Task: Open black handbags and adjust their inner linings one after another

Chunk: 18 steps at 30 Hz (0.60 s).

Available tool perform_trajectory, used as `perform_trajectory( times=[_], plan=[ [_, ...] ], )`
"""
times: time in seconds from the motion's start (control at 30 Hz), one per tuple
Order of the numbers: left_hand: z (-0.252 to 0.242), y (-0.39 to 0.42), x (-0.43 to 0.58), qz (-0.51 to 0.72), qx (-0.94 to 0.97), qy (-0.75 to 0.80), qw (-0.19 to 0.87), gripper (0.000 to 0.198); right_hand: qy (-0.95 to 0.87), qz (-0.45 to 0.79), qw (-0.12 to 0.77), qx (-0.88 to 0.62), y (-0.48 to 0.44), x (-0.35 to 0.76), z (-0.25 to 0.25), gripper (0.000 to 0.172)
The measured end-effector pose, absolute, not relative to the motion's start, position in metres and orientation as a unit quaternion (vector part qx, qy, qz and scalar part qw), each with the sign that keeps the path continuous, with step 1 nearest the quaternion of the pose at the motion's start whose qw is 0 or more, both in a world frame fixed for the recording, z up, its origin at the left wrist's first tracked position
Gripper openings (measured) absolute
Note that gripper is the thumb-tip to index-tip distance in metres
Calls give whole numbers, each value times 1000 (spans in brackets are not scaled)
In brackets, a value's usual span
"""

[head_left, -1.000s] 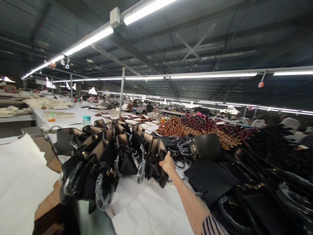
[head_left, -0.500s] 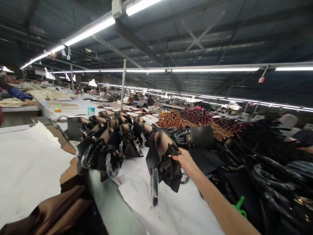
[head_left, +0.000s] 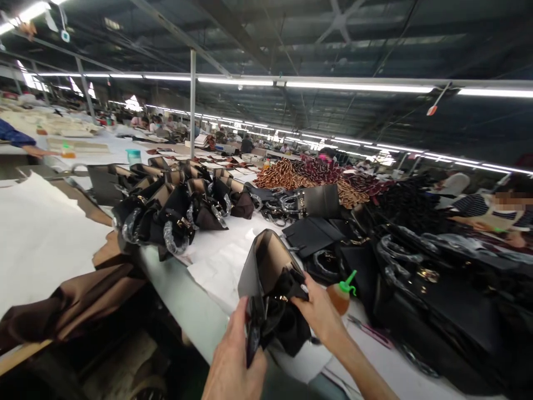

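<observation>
Workshop strip lights (head_left: 358, 87) above white-covered worktable (head_left: 219, 264). Black handbag (head_left: 252, 272) drawn nearer, at near side; pinched by right hand (head_left: 321, 312) as before, now also clasped by left hand (head_left: 235, 361), fingers closed.

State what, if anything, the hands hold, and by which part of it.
A bag: the left hand grips its near side, the right hand its right side, by the opening.

The head view looks forward and down, close behind the hands (head_left: 237, 358) (head_left: 320, 312) at lower centre. The distant roof (head_left: 266, 39) spans the frame's top.
</observation>
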<state>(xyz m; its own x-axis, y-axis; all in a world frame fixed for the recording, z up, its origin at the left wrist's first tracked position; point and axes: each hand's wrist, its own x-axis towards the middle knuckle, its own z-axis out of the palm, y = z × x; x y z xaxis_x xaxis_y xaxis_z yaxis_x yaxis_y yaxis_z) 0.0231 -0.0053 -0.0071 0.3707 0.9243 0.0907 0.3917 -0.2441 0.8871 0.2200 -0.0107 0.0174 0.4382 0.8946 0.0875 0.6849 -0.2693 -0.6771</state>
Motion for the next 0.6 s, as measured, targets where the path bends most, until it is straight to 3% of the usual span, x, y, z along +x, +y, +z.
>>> perform_trajectory(
  times=[0.13, 0.27, 0.37, 0.6],
  plan=[
    [-5, 1, 20, 361, 711, 450, 401, 53, -551, -108, 281, -778, -27, 216, 2, 62],
    [0, 6, 16, 369, 709, 458, 389, 47, -599, -283, 261, -703, -61, 207, -3, 50],
    [1, 7, 14, 349, 724, 454, 385, 48, -598, -274, 259, -707, -86, 197, -21, 42],
    [-9, 9, 14, 353, 739, 451, 354, 50, -564, -54, 135, -813, -58, 165, -54, 35]
  ],
)
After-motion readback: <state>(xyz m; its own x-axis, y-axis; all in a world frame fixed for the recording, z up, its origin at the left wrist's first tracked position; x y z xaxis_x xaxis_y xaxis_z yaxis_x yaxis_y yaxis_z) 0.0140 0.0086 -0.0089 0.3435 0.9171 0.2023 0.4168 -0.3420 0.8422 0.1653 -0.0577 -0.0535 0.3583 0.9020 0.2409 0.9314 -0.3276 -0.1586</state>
